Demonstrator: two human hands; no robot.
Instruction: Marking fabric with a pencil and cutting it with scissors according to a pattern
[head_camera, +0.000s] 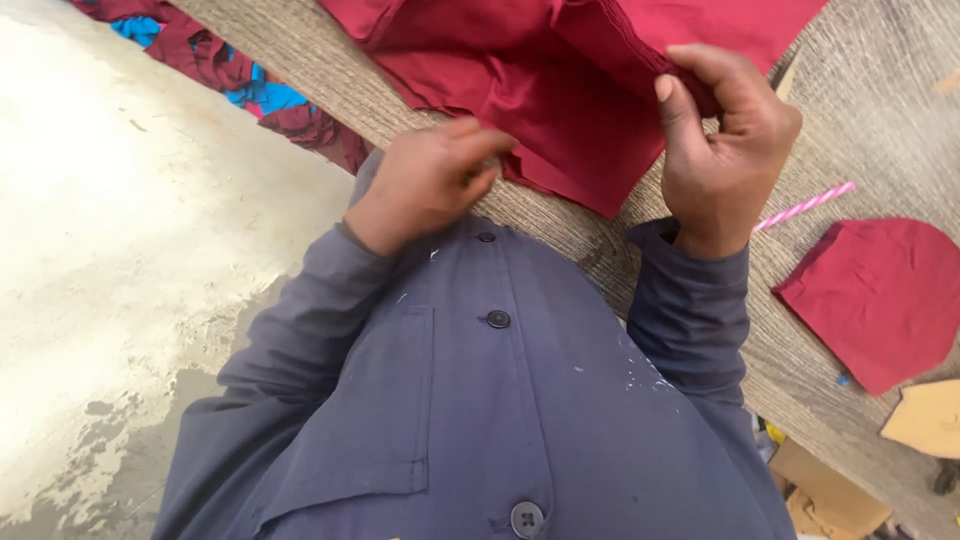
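Observation:
A large dark red cloth (560, 90) lies on a grey wood-grain table (880, 110) in front of me. My right hand (720, 140) pinches a folded, stitched edge of this cloth between thumb and fingers and lifts it a little. My left hand (430, 180) hovers at the cloth's near edge with its fingertips drawn together. Whether something small sits between those fingertips cannot be made out. Both arms wear blue-grey shirt sleeves.
A pink-and-white striped stick (805, 205) lies right of my right wrist. A cut dark red cloth piece (880, 295) rests further right, with tan cardboard shapes (925, 415) below it. Red-and-blue patterned fabric (240, 85) hangs off the table's left edge above a pale concrete floor (100, 250).

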